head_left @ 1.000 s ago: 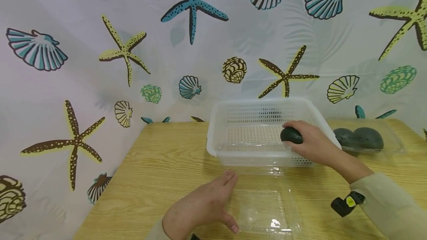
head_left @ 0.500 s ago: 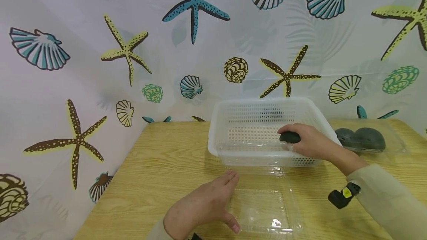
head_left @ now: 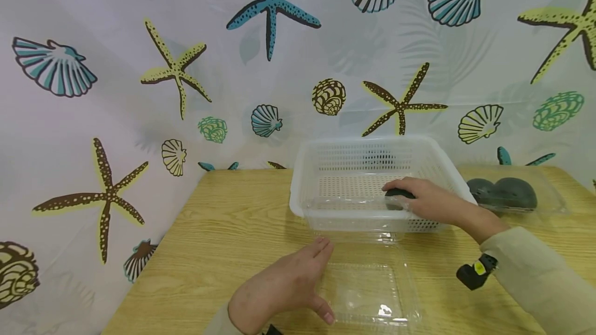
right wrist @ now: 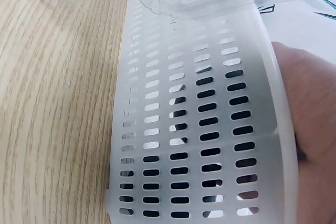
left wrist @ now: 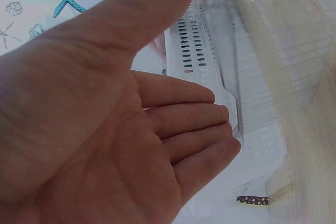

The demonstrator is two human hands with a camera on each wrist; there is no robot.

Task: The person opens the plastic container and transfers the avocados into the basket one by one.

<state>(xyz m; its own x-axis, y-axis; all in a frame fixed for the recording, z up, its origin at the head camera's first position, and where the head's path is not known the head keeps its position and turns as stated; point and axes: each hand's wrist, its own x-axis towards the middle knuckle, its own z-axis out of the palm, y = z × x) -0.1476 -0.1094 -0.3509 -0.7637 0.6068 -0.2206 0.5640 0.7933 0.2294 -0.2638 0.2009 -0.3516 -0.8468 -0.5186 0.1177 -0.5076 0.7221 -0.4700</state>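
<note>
In the head view my right hand point(head_left: 430, 200) holds a dark, smooth oval, like an avocado point(head_left: 396, 193), low inside the white perforated basket point(head_left: 295, 195). The right wrist view shows part of that hand point(right wrist: 312, 129) behind the basket wall point(right wrist: 210, 129), where the fruit is mostly hidden. A clear plastic clamshell box point(head_left: 365, 293) lies opened in front of the basket, its raised lid overlapping the basket's front. My left hand point(head_left: 288, 283) rests at the box's left side, fingers extended and thumb apart. In the left wrist view its fingertips are right at the clear plastic edge point(left wrist: 231, 72).
Right of the basket sits another clear plastic box point(head_left: 551, 195) with two dark rounded fruits point(head_left: 514, 194) showing in it. Everything stands on a wood-grain table point(head_left: 223, 221). A curtain point(head_left: 288, 76) printed with shells and starfish hangs close behind the basket.
My right hand has moved slightly left and lower into the basket with the avocado. The left hand and the clamshell box have stayed in place.
</note>
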